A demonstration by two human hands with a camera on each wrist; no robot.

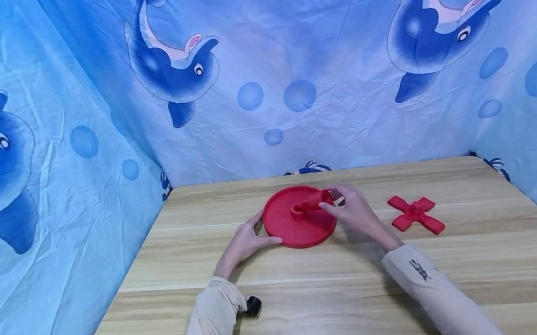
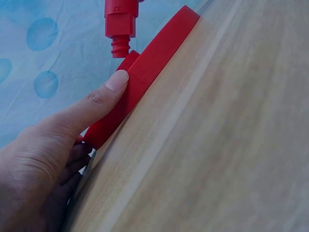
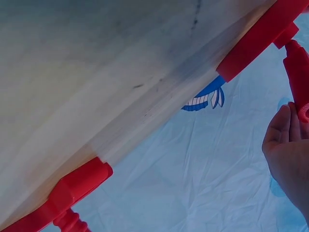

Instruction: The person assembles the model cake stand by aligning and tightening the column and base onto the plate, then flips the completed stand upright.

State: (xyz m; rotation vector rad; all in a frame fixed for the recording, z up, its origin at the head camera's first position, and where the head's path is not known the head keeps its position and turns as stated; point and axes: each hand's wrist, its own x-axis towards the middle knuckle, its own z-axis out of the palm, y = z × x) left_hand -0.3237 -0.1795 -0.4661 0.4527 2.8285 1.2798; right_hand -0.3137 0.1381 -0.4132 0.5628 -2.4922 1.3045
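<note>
A round red base (image 1: 300,236) with a raised rim and a central socket (image 1: 297,212) lies on the table. My left hand (image 1: 245,243) grips its left edge, the thumb (image 2: 116,81) on the near side of the rim and the fingers beyond. With thumb and fingers, my right hand (image 1: 354,210) holds a red post (image 1: 312,202) by its upper end. The post slants over the base, and its threaded tip (image 2: 120,47) points down close over the socket. The other end shows a round hole.
To the right lies a red cross-shaped piece (image 1: 416,215) with a threaded stub (image 3: 70,221) at its centre. The wooden table (image 1: 342,307) ends at a blue dolphin-print curtain (image 1: 294,132) behind and at the sides. A black device (image 1: 253,306) sits at the left wrist.
</note>
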